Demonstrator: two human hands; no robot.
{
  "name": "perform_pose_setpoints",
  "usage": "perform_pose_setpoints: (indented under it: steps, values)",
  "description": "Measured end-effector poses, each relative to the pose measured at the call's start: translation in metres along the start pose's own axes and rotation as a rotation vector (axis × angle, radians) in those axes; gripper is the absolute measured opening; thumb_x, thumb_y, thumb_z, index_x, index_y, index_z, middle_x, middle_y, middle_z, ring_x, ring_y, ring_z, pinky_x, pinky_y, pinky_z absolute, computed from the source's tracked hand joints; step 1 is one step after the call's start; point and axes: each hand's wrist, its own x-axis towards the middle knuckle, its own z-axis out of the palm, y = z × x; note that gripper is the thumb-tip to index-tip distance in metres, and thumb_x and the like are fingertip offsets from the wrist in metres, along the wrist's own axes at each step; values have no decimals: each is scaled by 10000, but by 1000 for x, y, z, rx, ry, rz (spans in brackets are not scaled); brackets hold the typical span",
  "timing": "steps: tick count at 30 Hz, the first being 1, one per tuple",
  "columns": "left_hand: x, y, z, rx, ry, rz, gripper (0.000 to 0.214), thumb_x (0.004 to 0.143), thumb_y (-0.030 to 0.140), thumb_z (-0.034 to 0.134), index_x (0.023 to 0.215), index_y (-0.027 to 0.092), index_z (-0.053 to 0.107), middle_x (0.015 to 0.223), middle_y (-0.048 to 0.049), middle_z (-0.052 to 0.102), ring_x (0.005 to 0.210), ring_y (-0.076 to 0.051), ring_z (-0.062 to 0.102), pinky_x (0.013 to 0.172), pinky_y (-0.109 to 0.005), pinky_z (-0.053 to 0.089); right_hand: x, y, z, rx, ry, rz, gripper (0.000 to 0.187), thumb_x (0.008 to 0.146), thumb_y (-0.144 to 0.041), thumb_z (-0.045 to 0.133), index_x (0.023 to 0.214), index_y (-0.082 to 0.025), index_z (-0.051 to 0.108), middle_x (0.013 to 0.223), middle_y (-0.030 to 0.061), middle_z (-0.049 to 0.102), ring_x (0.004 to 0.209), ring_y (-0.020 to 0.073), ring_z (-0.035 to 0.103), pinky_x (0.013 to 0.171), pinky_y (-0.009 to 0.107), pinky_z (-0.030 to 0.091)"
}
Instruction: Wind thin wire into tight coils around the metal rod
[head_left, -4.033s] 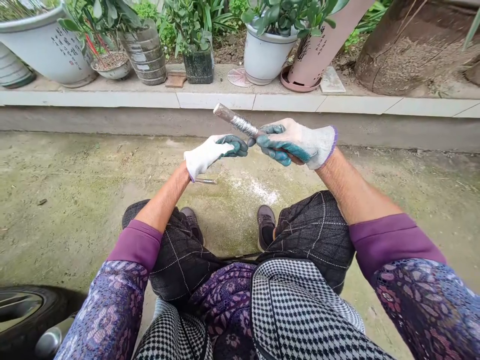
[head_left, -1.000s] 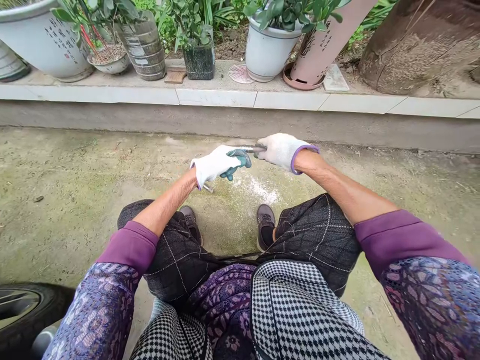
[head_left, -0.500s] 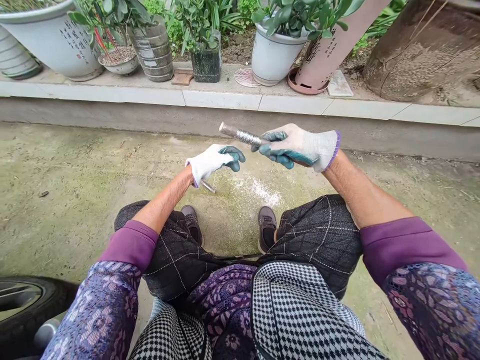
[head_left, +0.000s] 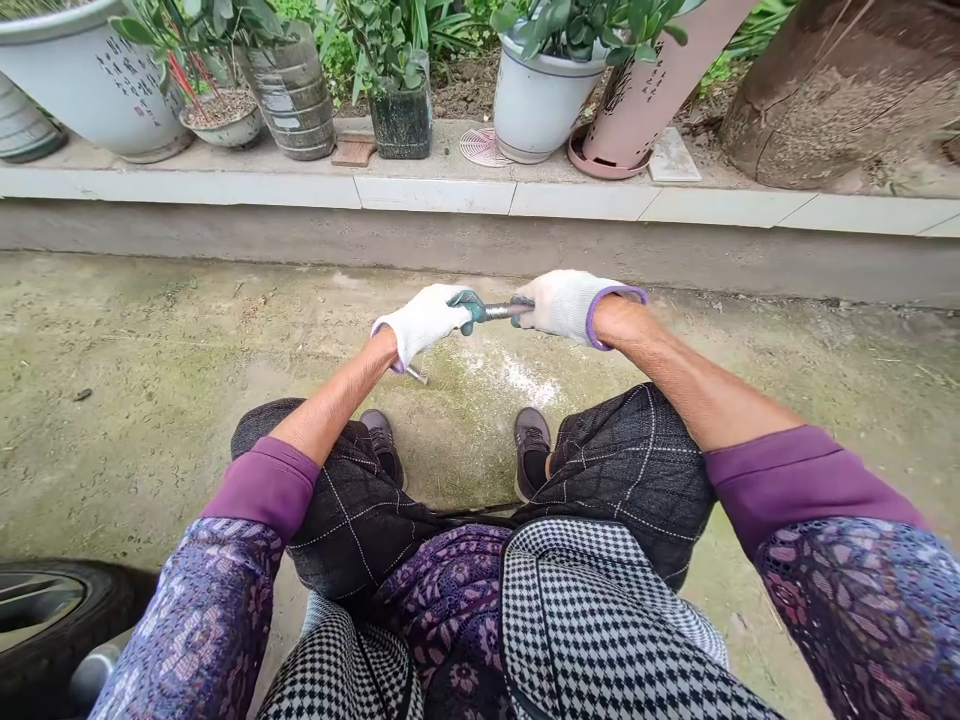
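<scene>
A short round stick (head_left: 498, 311), wrapped with silvery wire, is held level between my hands above the ground. My left hand (head_left: 435, 318), in a white glove with dark green coating, has its fingers closed around the left end. On the other end, my right hand (head_left: 559, 303), gloved the same way with a purple cuff, is closed with its back turned up. Both ends of the stick are hidden in the gloves. Below my left wrist shows the end of a second thin rod (head_left: 416, 374); whether it lies on the ground or hangs from the hand I cannot tell.
White powder (head_left: 525, 380) is scattered on the mossy concrete between my shoes (head_left: 533, 440). Ahead runs a low tiled ledge (head_left: 435, 194) with several potted plants, among them a white pot (head_left: 544, 105). A wheel (head_left: 67, 610) stands at the lower left.
My right hand has moved left and slightly down with the stick and turned its back up. My left hand, earlier apart from the stick, has closed on its left end.
</scene>
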Motion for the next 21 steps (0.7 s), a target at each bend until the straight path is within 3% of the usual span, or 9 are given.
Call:
perform_pose_setpoints:
  steps: [3,6,8,10,13,15,21]
  values:
    - [0,4,-1,-29,66,-19,176,808,273,603,745,159,722,700,-14,661,638,-128,509,632,-271,382,2,-2,-6,-142,54,38,300,903,-365,623,1112,-203,765,876,100,730,750,237,649,633,350,422]
    - [-2,7,0,-148,90,-24,175,802,236,610,849,142,750,758,-33,713,688,-133,578,695,-277,441,6,-1,-10,-112,157,41,315,917,-362,606,1134,-183,750,923,109,729,799,243,654,665,356,435]
    - [-5,10,0,-247,87,-24,211,793,195,601,920,126,754,775,-41,728,731,-139,621,737,-281,469,7,0,-15,26,206,56,275,908,-332,624,1090,-166,746,862,86,701,734,206,623,640,339,439]
    - [-8,13,-2,-314,96,-31,223,795,172,595,944,113,750,751,-40,721,741,-140,635,746,-281,477,6,0,-19,306,216,88,243,904,-311,636,1063,-154,731,753,41,634,610,147,549,561,306,430]
    - [-11,15,-5,-346,118,-28,214,814,163,588,949,108,745,715,-31,700,706,-131,618,706,-271,467,-1,-4,-24,758,147,75,233,913,-323,657,1063,-151,705,648,-15,521,494,90,428,431,254,385]
    - [-11,13,-7,-326,125,-19,189,825,172,590,926,115,740,711,-30,692,681,-126,601,669,-264,454,-7,-6,-25,921,54,-8,249,900,-357,707,1051,-159,700,625,-27,501,475,76,404,389,228,369]
    - [-5,0,-12,-217,212,77,162,784,98,527,793,134,685,691,-19,649,627,-108,555,614,-246,444,-12,3,-18,1005,-247,-185,385,799,-423,835,1049,-152,727,607,-32,539,435,63,421,342,207,369]
